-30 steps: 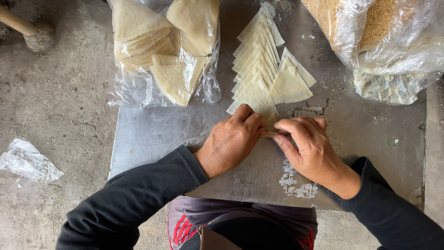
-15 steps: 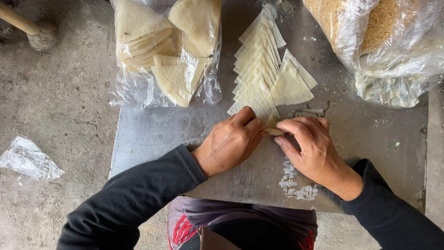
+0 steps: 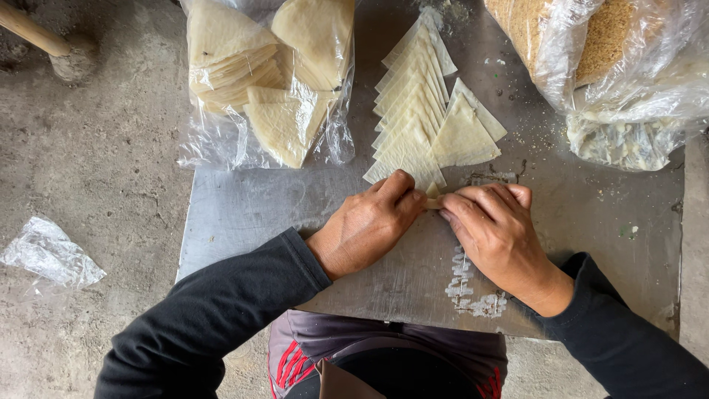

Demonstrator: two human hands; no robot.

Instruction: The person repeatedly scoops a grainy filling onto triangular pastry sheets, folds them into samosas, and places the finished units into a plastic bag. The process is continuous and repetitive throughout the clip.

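Both hands meet at the middle of the metal desk (image 3: 244, 222), fingertips facing each other over 1 small folded pastry piece (image 3: 432, 193). The left hand (image 3: 369, 225) comes in from the left with its fingers curled and pinched onto the piece; the right hand (image 3: 496, 229) comes in from the right with its fingers bent down onto the same piece, so the 2 hands are together, closed on it from opposite sides. Only a small pale tip of the piece shows between the fingertips; its full shape and long axis cannot be read with confidence, though the tip appears to point away from the person. The piece lies directly ahead of both hands and about equally near to each, touching or just short of the lower end of the row of folded triangles (image 3: 410, 111). That row runs away from the person, overlapped like shingles, with 1 larger triangle (image 3: 464, 137) leaning against its right side. A clear bag of flat wrappers (image 3: 258, 81) lies beyond the left hand, and a bag of filling (image 3: 613, 59) lies beyond the right hand.
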